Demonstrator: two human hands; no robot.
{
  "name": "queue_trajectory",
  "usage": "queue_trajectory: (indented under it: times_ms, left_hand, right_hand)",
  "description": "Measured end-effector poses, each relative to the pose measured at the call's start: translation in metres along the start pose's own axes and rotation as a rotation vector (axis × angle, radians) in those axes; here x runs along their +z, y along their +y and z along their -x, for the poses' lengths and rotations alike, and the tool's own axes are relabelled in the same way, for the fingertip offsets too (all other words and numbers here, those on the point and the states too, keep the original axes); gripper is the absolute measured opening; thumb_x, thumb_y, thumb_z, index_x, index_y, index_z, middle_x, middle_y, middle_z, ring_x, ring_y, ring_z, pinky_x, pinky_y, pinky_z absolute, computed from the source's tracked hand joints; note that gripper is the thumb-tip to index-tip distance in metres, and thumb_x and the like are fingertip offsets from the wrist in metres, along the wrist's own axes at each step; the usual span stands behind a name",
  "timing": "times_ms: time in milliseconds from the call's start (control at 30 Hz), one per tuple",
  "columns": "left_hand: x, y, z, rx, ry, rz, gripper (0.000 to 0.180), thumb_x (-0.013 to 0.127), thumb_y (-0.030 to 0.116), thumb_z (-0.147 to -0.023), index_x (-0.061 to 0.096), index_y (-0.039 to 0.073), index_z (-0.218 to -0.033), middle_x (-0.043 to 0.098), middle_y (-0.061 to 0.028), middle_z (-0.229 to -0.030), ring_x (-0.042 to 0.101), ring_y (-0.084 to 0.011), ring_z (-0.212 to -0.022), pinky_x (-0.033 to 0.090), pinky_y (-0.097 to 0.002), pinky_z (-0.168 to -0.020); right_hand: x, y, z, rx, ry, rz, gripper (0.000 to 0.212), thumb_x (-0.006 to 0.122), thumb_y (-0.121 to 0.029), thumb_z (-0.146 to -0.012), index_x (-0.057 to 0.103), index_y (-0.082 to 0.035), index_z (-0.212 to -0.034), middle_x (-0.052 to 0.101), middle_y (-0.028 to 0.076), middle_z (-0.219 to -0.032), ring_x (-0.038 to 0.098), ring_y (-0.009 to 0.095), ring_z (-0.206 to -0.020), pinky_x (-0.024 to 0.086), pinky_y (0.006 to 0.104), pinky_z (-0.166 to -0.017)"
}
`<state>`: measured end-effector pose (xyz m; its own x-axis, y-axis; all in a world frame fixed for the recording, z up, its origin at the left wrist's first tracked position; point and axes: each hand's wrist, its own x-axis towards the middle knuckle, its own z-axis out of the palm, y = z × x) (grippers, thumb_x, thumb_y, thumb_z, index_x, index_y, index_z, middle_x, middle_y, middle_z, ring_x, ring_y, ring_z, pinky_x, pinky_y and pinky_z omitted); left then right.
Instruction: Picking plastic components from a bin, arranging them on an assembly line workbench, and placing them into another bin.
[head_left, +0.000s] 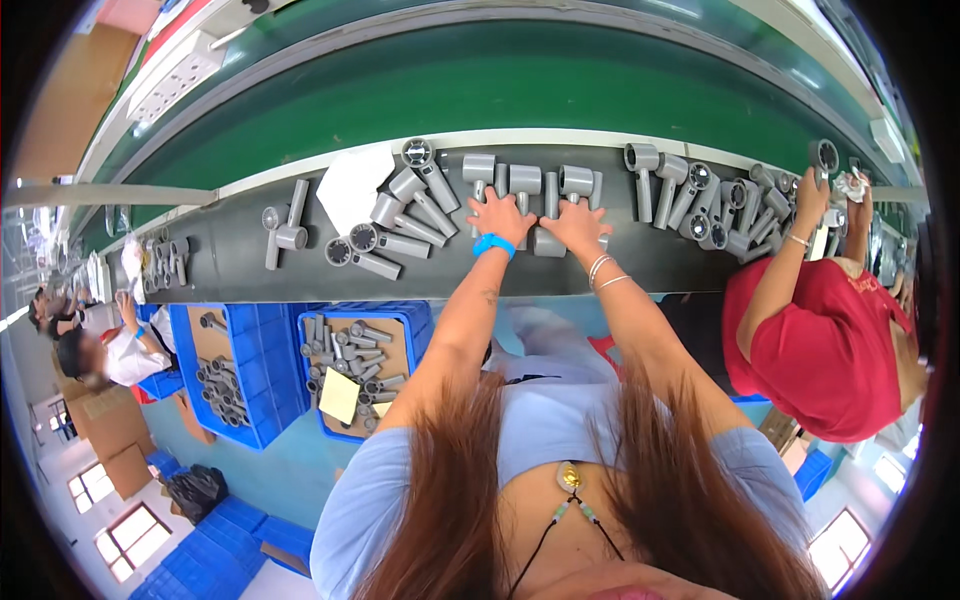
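Several grey handheld devices, each with a barrel head and straight handle like a small hair dryer or fan, lie in front of me on the dark bench. My left hand [503,218], with a blue wristband, spreads its fingers over the handles below two of them, a left device [479,167] and a middle device [525,179]. Beside it, my right hand [577,224] rests with fingers apart below a right device [576,180]. Another grey barrel [547,243] lies between my wrists. My fingers partly hide the handles; neither hand is closed round one.
More devices [405,200] lie left by a white sheet [352,190], and others [690,190] lie to the right. A blue bin [425,325] of devices stands below the bench, beside another blue bin [270,370]. A co-worker in red [830,345] works at right; another person sits far left.
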<state>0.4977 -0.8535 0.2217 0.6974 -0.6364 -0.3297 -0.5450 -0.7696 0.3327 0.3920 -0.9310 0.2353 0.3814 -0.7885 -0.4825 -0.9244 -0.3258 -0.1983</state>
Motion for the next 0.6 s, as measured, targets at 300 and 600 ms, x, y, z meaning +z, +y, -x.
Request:
queue_trajectory:
  times_ms: [300, 600]
  left_hand:
    - [-0.019, -0.017, -0.001, 0.025, -0.081, 0.399, 0.043, 0.072, 0.042, -0.057, 0.068, 0.007, -0.083, 0.054, -0.0133, -0.103, 0.047, -0.037, -0.101, 0.04, -0.0493, -0.085]
    - [-0.062, -0.1, 0.128, 0.109, -0.099, 1.06, 0.046, 0.075, 0.034, -0.065, 0.063, -0.004, -0.087, 0.058, -0.0132, -0.089, 0.055, -0.0199, -0.083, 0.044, -0.0309, -0.073]
  right_hand:
    - [-0.021, 0.027, -0.022, -0.13, -0.093, -0.374, 0.044, 0.07, -0.047, -0.061, 0.069, -0.01, -0.084, 0.065, 0.012, -0.081, 0.06, 0.03, -0.085, 0.044, 0.0442, -0.078]
    - [-0.013, 0.109, -0.082, 0.11, -0.594, -1.325, 0.039, 0.056, -0.034, -0.083, 0.058, -0.005, -0.109, 0.061, 0.007, -0.102, 0.059, 0.021, -0.093, 0.046, 0.0363, -0.085]
